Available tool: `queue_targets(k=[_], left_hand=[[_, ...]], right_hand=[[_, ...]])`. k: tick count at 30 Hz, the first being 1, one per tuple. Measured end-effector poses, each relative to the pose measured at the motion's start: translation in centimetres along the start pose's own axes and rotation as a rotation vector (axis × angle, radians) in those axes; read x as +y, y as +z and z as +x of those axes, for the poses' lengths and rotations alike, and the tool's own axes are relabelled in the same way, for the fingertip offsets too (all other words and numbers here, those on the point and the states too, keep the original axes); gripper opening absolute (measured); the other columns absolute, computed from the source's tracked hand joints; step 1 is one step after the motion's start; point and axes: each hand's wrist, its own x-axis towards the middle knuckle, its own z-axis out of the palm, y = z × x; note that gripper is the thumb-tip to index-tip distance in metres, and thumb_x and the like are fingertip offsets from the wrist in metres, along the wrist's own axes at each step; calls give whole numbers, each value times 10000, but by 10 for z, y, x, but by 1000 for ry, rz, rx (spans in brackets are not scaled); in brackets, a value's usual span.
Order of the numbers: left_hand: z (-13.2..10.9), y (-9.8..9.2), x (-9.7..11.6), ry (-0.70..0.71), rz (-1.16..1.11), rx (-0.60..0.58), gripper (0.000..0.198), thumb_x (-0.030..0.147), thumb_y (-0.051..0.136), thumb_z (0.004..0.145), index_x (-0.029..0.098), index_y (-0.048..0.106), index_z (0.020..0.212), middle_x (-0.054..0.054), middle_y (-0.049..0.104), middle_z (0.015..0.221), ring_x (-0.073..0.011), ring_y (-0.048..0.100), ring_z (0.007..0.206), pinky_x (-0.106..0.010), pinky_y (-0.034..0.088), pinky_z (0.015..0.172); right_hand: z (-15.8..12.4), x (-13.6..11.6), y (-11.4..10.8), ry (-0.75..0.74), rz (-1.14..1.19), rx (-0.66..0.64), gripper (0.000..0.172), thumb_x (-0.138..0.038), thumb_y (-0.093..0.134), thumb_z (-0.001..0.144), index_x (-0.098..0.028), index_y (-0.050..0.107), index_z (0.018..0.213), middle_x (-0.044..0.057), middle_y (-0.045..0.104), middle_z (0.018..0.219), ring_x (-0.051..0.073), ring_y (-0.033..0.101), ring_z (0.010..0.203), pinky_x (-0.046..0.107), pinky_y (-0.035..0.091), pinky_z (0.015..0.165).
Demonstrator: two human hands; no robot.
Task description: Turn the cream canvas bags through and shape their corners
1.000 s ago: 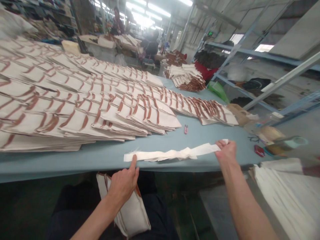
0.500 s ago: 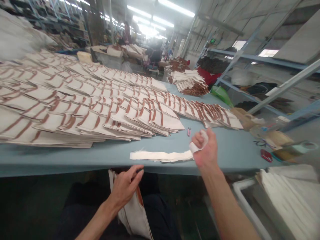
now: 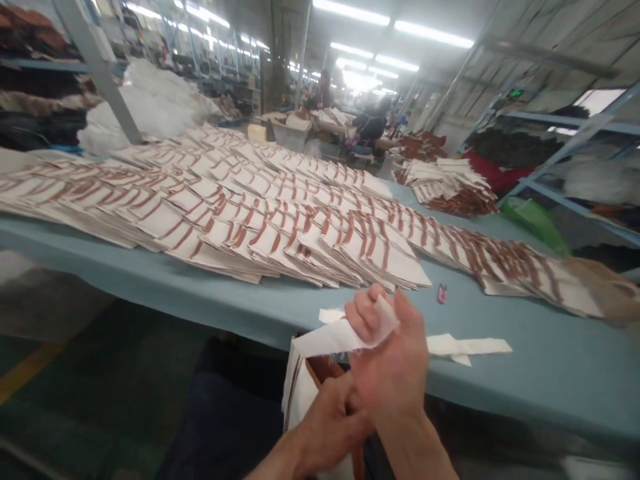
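My right hand (image 3: 393,353) is closed around a white strip (image 3: 325,339) that stretches left to the top edge of a white fabric piece with brown trim (image 3: 300,393). My left hand (image 3: 333,417) lies just below, touching or nearly touching the right wrist, its fingers curled at the fabric piece; what they pinch is hidden. The piece stands in front of the table's near edge, over the lap. Behind the right hand, more white strips (image 3: 470,347) lie on the blue-green table (image 3: 250,308).
Overlapping rows of white pieces with brown bands (image 3: 270,230) cover the table's far side. A small pink tool (image 3: 442,294) lies right of them. Farther back are a green bag (image 3: 537,223), another fabric pile (image 3: 445,180) and a seated person (image 3: 370,127). Shelves stand at the right.
The view has turned left. My right hand has come down and left to my left hand, drawing the white strip against the fabric piece, which has risen to the table edge.
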Motion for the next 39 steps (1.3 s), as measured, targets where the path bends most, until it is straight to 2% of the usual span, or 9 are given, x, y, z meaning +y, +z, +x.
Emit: queue_targets(k=[4, 9, 12, 15, 19, 25, 31, 34, 39], left_hand=[[-16, -16, 9, -2, -3, 126, 379, 422, 766, 796, 150, 598, 593, 73, 331, 534, -80, 271, 535, -223, 216, 492], [-30, -20, 16, 79, -27, 444, 457, 491, 658, 872, 124, 784, 1113, -68, 715, 839, -202, 617, 759, -289, 520, 698], [-30, -22, 18, 146, 30, 600, 460, 508, 600, 933, 126, 808, 1080, -125, 780, 997, -263, 696, 926, -357, 558, 882], [-34, -32, 23, 170, 152, 605, 401, 452, 571, 964, 142, 818, 1023, -116, 794, 971, -262, 718, 927, -357, 567, 881], [-43, -46, 33, 188, 374, 486, 344, 362, 555, 973, 167, 822, 1067, -98, 803, 961, -246, 732, 912, -338, 576, 853], [-42, -42, 40, 225, 410, 346, 281, 268, 548, 983, 174, 802, 1059, -87, 807, 1003, -243, 723, 956, -343, 565, 905], [-41, -41, 37, 297, 255, 252, 201, 212, 580, 943, 147, 728, 823, -68, 724, 854, -216, 651, 844, -312, 542, 796], [-48, -46, 35, 224, 284, 328, 273, 314, 542, 998, 152, 697, 842, -31, 644, 729, -187, 595, 722, -275, 478, 653], [-58, -65, 23, 144, 306, 718, 611, 644, 235, 1060, 218, 456, 680, 9, 482, 654, -166, 457, 631, -296, 398, 632]], right_hand=[[-19, 9, -33, -62, -128, 25, 377, -469, 752, 843, -228, 505, 692, -86, 279, 602, 100, 214, 483, 218, 305, 449], [-43, 29, -71, -89, -203, 73, 352, -414, 726, 874, -227, 516, 662, -65, 328, 584, 121, 252, 504, 236, 309, 473], [-54, 41, -91, -88, -256, 46, 357, -452, 714, 896, -243, 525, 678, -66, 328, 563, 138, 261, 504, 254, 309, 478], [-60, 47, -118, -75, -427, 28, 443, -583, 645, 920, -250, 506, 662, -58, 360, 540, 151, 293, 493, 272, 325, 481], [-63, 39, -150, 25, -1064, -37, 384, -561, 692, 876, -239, 627, 677, 8, 574, 618, 199, 508, 575, 312, 409, 563], [-48, 22, -103, -127, -1139, -207, 202, -376, 632, 903, -236, 737, 1005, 66, 745, 965, 259, 683, 919, 335, 527, 821], [-32, 45, -43, -79, -1044, -522, 53, -212, 643, 863, -198, 682, 831, 44, 719, 903, 199, 656, 864, 291, 500, 802], [-32, 58, -44, -44, -931, -412, 182, -302, 618, 949, -188, 684, 824, 32, 705, 817, 171, 637, 745, 268, 498, 699], [-36, 75, -65, 9, -729, -96, 375, -514, 632, 971, -182, 651, 798, 1, 647, 686, 129, 565, 605, 235, 467, 592]])
